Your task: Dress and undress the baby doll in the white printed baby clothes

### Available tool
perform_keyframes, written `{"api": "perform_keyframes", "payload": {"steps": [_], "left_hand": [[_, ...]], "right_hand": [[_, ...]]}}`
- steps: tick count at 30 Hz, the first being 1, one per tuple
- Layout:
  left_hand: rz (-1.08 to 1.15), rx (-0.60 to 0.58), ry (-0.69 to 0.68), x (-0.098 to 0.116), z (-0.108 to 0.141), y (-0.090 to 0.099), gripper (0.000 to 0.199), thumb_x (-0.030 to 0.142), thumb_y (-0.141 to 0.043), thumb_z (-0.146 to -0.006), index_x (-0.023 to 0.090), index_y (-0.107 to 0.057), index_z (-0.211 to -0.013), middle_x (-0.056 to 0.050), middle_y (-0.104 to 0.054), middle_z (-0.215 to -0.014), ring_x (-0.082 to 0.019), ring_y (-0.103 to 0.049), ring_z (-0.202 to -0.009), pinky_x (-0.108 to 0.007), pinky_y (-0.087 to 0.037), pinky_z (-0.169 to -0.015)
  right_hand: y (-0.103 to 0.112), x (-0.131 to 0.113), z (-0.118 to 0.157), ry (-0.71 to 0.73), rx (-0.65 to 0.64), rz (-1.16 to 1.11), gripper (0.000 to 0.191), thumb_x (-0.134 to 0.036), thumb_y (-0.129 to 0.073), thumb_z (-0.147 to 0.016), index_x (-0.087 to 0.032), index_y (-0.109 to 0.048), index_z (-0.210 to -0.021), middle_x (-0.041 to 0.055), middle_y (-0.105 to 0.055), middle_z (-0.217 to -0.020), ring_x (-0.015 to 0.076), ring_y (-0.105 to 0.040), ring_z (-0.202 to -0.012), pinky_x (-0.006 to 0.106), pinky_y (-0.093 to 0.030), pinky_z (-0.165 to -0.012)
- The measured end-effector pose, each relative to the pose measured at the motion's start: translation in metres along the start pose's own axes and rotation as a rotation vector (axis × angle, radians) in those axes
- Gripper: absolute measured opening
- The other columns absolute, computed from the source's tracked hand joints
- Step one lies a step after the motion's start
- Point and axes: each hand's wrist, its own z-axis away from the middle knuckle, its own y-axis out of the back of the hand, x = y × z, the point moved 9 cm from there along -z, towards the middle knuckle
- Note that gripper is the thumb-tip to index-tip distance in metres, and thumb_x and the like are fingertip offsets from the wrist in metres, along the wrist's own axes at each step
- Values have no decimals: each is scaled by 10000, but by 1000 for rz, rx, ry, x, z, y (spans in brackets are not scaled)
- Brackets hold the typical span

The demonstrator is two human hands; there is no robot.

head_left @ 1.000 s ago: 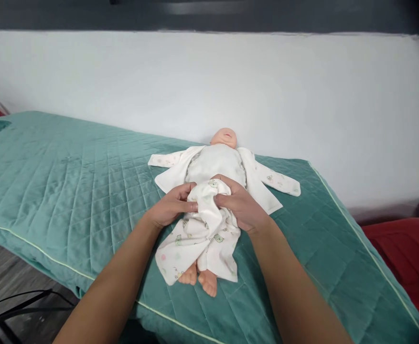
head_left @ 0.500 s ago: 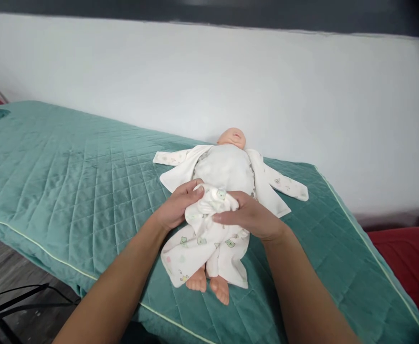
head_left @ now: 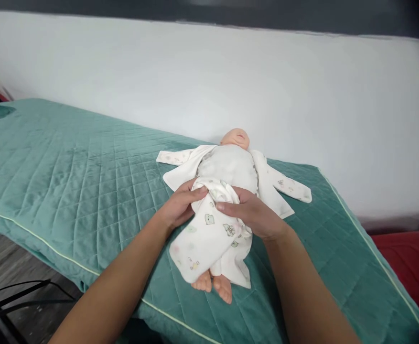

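Note:
A baby doll (head_left: 232,165) lies on its back, its head towards the wall and its bare feet (head_left: 221,287) towards me. An unfastened white baby jacket (head_left: 274,191) is spread under its torso, with both sleeves out to the sides. White printed baby trousers (head_left: 207,234) cover the doll's legs, and their upper part is bunched over the lower belly. My left hand (head_left: 182,203) grips the bunched cloth at its left side, thumb on top. My right hand (head_left: 250,210) pinches the same cloth from the right. The fingertips beneath the cloth are hidden.
A green quilted cover (head_left: 87,181) with pale piping lies over the bed, which stands against a white wall (head_left: 209,81). A red item (head_left: 406,253) is at the right edge. Black metal legs (head_left: 19,296) stand on the floor at lower left.
The bunched cloth has loosened, and the trouser part on the left now hangs flatter across the legs. Both hands stay on the cloth. The view has shifted slightly.

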Motion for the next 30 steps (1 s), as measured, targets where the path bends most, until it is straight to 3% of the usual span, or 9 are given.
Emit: {"api": "perform_keyframes", "payload": {"steps": [3,7,12,17,23,27,30], "left_hand": [[-23,50,5,4,2,-5,412,376,-810,-721,105,-694,-1008,-85,-726,-845,-246,-705,-790,-315,-552,-728],[44,86,-7,5,12,-18,378,358,-770,-773,97,-691,-1034,-92,-728,-871,-240,-707,-813,-312,-553,-751],[142,150,36,-8,48,-22,305,306,-737,-786,93,-709,-1003,-104,-726,-874,-218,-691,-767,-261,-518,-647],[132,287,50,-16,103,-28,346,275,-723,-786,106,-715,-1088,-113,-729,-952,-238,-690,-840,-253,-500,-643],[159,516,46,-21,151,-54,430,267,-704,-823,116,-668,-1224,-118,-711,-1104,-264,-672,-1000,-302,-538,-819],[277,556,56,-43,165,-66,423,267,-697,-825,140,-666,-1228,-109,-707,-1130,-271,-669,-1051,-345,-535,-919],[280,622,40,-66,179,-55,364,298,-732,-796,144,-695,-1124,-107,-706,-1115,-257,-678,-1028,-330,-548,-902]], "right_hand": [[-4,1,2,-36,-25,68,436,-369,-786,-757,-187,-693,-1142,64,-736,-1049,200,-685,-859,287,-526,-723],[13,-3,-2,34,129,21,424,-375,-765,-748,-186,-690,-1120,55,-740,-979,207,-682,-840,306,-523,-738],[24,-6,-5,80,217,200,302,-325,-754,-683,-190,-676,-942,-5,-675,-814,170,-617,-726,258,-456,-623],[8,-13,-1,130,133,383,240,-213,-721,-622,-197,-606,-832,-58,-576,-735,109,-516,-648,210,-371,-562],[-9,-9,-1,133,18,510,234,-124,-626,-597,-203,-603,-816,-52,-608,-767,118,-552,-686,207,-403,-583],[-14,-10,-1,194,-26,619,207,-123,-619,-611,-196,-613,-805,-38,-634,-775,127,-579,-722,216,-417,-633],[-15,-9,0,217,-36,730,170,-144,-631,-629,-190,-631,-792,-26,-654,-778,132,-579,-717,222,-407,-633]]}}
